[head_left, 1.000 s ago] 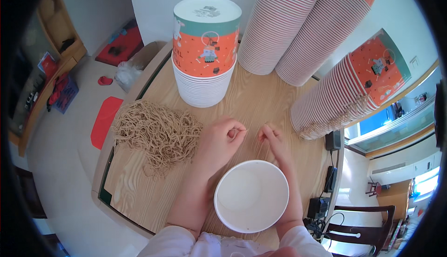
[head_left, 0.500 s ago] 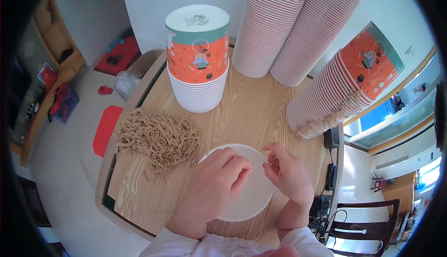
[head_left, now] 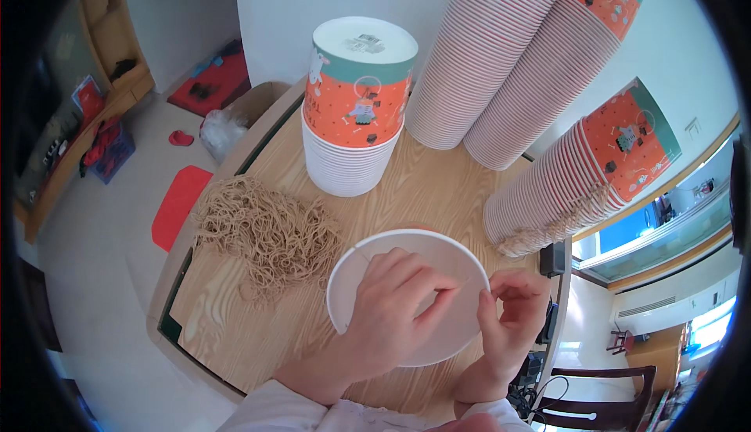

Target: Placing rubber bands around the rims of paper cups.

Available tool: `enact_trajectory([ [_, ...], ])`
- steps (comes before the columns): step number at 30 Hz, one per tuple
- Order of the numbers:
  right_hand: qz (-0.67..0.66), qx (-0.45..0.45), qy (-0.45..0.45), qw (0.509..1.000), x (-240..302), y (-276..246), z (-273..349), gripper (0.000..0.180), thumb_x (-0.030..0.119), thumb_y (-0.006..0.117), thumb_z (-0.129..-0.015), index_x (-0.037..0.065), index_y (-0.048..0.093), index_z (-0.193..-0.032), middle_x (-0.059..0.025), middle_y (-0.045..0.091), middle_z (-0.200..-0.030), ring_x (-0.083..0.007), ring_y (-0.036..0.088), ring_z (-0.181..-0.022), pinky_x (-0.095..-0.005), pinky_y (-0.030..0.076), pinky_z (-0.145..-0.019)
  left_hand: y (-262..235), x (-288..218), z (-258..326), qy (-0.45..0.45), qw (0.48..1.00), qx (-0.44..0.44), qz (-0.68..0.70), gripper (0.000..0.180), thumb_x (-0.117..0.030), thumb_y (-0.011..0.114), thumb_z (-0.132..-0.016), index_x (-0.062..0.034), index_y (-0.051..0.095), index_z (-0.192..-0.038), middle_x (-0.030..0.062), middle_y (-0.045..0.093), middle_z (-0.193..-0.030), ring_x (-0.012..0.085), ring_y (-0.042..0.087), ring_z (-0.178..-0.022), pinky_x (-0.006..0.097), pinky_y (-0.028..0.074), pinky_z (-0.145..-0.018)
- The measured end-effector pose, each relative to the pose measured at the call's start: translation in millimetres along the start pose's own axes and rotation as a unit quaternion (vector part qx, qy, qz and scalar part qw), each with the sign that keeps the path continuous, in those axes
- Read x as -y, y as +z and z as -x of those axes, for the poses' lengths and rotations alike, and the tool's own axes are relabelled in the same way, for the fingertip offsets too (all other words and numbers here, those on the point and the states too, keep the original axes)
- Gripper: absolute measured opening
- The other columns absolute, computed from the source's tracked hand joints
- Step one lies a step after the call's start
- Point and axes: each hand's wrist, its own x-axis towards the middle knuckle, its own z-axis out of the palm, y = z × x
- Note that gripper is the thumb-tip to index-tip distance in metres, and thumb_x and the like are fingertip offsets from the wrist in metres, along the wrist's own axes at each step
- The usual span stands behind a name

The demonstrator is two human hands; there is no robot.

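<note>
A large white paper tub (head_left: 450,334) stands open end up on the table in front of me. Over its mouth is my left hand (head_left: 399,303), thumb and forefinger brought together in a pinch. Near those fingertips a thin pale strand shows faintly; what it is, I cannot make out. At the tub's right rim, my right hand (head_left: 512,315) has its fingers curled and its thumb pressed toward the forefinger; what they hold is hidden. A tangled heap of tan cord (head_left: 266,236) lies left of the tub.
Upside-down stacked orange-and-green tubs (head_left: 360,103) stand behind the cord. Tall leaning tub stacks (head_left: 477,48) rise at the back, and another stack (head_left: 547,181) with cord along its side is at the right. Black adapters (head_left: 552,260) line the table's right edge, near a dark chair (head_left: 602,401).
The tub has tilted and now shows more of its far wall. My right hand has moved right and down to its rim; my left hand has shifted slightly right. The whole view has turned slightly.
</note>
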Motion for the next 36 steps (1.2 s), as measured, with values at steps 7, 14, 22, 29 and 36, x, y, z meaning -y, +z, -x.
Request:
enact_trajectory([
  [7, 0.023, -0.051, -0.034, 0.998, -12.9, -4.9, -6.3, 0.036, -0.011, 0.067, -0.077, 0.002, 0.048, -0.104, -0.0079, 0.055, -0.095, -0.0112, 0.054, -0.078, -0.0220, 0.045, -0.071, -12.3, -8.4, 3.3, -0.061, 0.991, 0.086, 0.079, 0.016, 0.001, 0.072, -0.072, -0.0076, 0.065, -0.084, 0.0052, 0.062, -0.078, 0.0215, 0.059, -0.073, 0.029, 0.045, -0.067],
  [14, 0.116, -0.235, -0.069, 0.963, -31.9, -49.3, -22.3, 0.025, -0.005, 0.064, -0.082, 0.002, 0.050, -0.101, -0.0035, 0.054, -0.090, -0.0083, 0.049, -0.073, -0.0188, 0.041, -0.068, -68.5, -5.3, 4.1, -0.033, 0.885, -0.460, -0.066, 0.013, 0.004, 0.065, -0.083, -0.0062, 0.061, -0.088, -0.0017, 0.052, -0.082, 0.0071, 0.044, -0.064, 0.021, 0.035, -0.056],
  [22, 0.083, -0.112, -0.129, 0.982, -7.8, -1.5, -7.9, 0.027, -0.012, 0.063, -0.078, 0.003, 0.049, -0.096, -0.0083, 0.053, -0.087, -0.0126, 0.048, -0.072, -0.0221, 0.040, -0.062, -11.9, -18.4, 2.0, -0.078, 0.984, -0.058, 0.149, 0.012, -0.001, 0.073, -0.079, -0.0060, 0.068, -0.089, 0.0018, 0.058, -0.074, 0.0069, 0.056, -0.058, 0.021, 0.039, -0.048],
  [29, 0.053, -0.051, -0.156, 0.985, -2.8, 5.4, 1.9, 0.030, -0.007, 0.067, -0.076, 0.005, 0.048, -0.096, -0.0102, 0.053, -0.086, -0.0147, 0.048, -0.073, -0.0227, 0.039, -0.061, -7.0, -13.5, 5.3, -0.120, 0.973, 0.002, 0.196, 0.014, 0.004, 0.073, -0.078, -0.0031, 0.069, -0.090, 0.0011, 0.059, -0.078, 0.0055, 0.058, -0.065, 0.019, 0.047, -0.054],
  [36, 0.006, -0.059, -0.117, 0.991, -0.8, 10.8, 6.5, 0.030, -0.002, 0.066, -0.078, 0.006, 0.044, -0.097, -0.0102, 0.052, -0.086, -0.0175, 0.048, -0.079, -0.0255, 0.038, -0.068, 9.8, -13.1, 7.2, -0.062, 0.988, -0.019, 0.138, 0.013, 0.002, 0.073, -0.076, -0.0040, 0.068, -0.087, 0.0026, 0.059, -0.075, 0.0099, 0.062, -0.061, 0.023, 0.051, -0.052],
])
